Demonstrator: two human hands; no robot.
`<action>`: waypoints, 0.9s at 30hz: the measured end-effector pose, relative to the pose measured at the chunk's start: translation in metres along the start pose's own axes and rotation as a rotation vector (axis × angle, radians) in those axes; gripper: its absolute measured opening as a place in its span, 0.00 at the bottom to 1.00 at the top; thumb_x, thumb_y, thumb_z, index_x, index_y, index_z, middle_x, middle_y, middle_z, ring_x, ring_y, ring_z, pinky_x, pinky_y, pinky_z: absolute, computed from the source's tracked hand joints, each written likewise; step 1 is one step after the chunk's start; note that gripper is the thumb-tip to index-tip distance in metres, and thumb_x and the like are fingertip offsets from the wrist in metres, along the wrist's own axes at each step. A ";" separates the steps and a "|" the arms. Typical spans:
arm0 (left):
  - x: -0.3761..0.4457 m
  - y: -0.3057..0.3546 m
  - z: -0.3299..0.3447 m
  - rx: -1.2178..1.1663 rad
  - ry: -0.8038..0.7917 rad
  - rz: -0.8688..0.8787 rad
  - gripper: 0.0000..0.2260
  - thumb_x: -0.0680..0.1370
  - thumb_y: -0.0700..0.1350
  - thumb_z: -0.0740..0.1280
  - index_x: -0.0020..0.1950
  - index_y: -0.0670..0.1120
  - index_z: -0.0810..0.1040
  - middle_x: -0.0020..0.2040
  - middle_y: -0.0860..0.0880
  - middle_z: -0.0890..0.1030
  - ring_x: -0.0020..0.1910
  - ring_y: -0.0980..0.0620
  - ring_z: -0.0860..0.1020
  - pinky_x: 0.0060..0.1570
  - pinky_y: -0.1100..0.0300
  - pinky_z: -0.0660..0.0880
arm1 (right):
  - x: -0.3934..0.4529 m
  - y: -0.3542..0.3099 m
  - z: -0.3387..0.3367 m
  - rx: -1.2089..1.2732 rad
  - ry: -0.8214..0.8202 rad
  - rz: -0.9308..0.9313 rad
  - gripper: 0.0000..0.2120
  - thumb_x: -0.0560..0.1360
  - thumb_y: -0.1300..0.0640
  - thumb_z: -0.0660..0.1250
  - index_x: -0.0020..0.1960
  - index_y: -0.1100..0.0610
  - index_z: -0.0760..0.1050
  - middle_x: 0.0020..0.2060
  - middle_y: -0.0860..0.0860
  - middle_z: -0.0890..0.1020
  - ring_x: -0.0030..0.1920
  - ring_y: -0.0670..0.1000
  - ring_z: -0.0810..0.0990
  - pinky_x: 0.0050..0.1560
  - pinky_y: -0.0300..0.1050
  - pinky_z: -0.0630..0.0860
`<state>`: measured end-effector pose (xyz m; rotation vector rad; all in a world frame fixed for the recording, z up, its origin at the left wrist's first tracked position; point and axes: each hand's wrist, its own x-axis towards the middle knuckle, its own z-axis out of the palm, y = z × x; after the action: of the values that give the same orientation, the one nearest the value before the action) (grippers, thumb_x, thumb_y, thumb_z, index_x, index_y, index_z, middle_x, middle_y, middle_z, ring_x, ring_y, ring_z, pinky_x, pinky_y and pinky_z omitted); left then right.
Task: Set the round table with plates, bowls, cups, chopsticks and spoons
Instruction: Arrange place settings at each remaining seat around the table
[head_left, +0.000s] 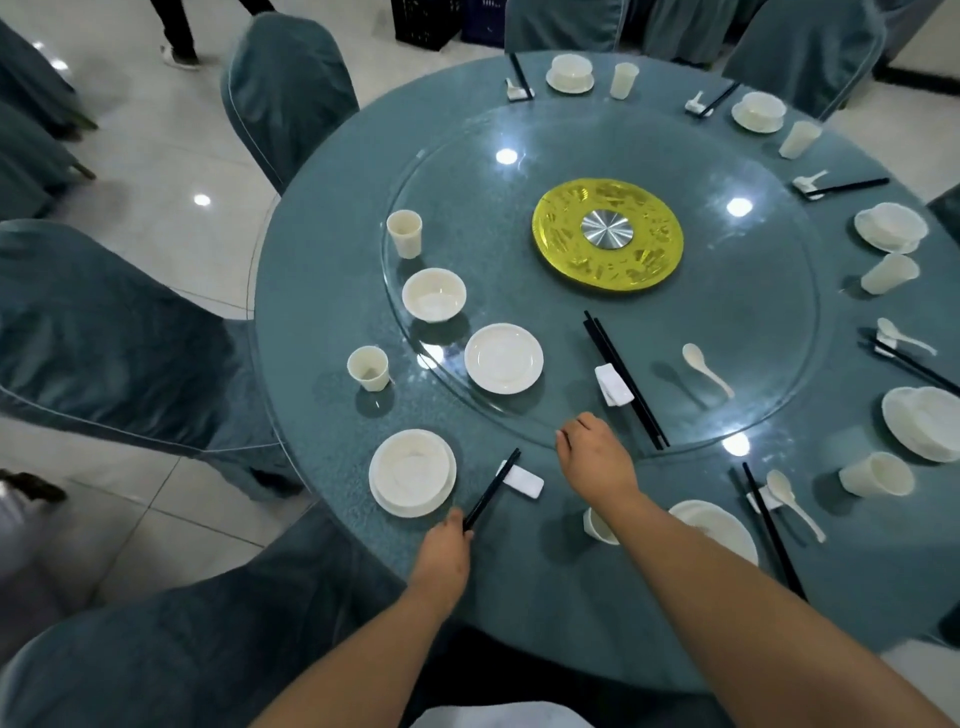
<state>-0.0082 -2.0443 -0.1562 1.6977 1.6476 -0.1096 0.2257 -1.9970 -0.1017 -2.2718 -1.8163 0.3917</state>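
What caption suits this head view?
Left hand holds chopsticks on a rest beside a plated bowl.

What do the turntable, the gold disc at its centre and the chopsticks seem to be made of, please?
Turntable: clear glass, since the cloth shows through and lamps glint on it. Gold disc: probably embossed metal or foil, shiny. Chopsticks: black, smooth, likely plastic or lacquered wood.

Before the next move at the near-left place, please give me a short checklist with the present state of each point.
1. Left hand holds the chopsticks: ok.
2. Chopsticks lie on the chopstick rest: ok.
3. Bowl on plate is set: ok.
4. Cup stands at this place: ok.
5. Spoon on the rest: not ok, the spare spoon lies on the glass turntable.
6. Right hand holds nothing: cannot tell, its fingers are hidden.
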 end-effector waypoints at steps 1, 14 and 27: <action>0.000 -0.001 0.001 0.035 0.000 0.023 0.08 0.83 0.46 0.56 0.58 0.44 0.67 0.53 0.42 0.78 0.49 0.44 0.76 0.46 0.54 0.69 | -0.001 0.000 0.000 0.002 0.002 -0.004 0.14 0.82 0.52 0.58 0.48 0.60 0.78 0.46 0.52 0.75 0.48 0.53 0.74 0.42 0.46 0.71; 0.000 0.003 0.018 0.224 0.032 0.002 0.13 0.83 0.45 0.57 0.66 0.44 0.68 0.63 0.43 0.69 0.58 0.43 0.72 0.60 0.51 0.70 | -0.015 0.016 0.007 0.107 0.039 0.013 0.12 0.81 0.54 0.61 0.46 0.61 0.78 0.45 0.51 0.76 0.45 0.52 0.76 0.44 0.44 0.73; 0.004 0.006 0.029 0.298 0.070 -0.015 0.14 0.82 0.46 0.59 0.66 0.44 0.69 0.63 0.45 0.72 0.62 0.45 0.69 0.61 0.53 0.70 | -0.018 0.033 -0.003 0.088 -0.001 0.054 0.12 0.81 0.53 0.60 0.47 0.59 0.78 0.47 0.51 0.76 0.46 0.51 0.75 0.43 0.43 0.71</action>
<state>0.0103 -2.0564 -0.1769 1.9284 1.7648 -0.3197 0.2529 -2.0222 -0.1080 -2.2656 -1.7060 0.4728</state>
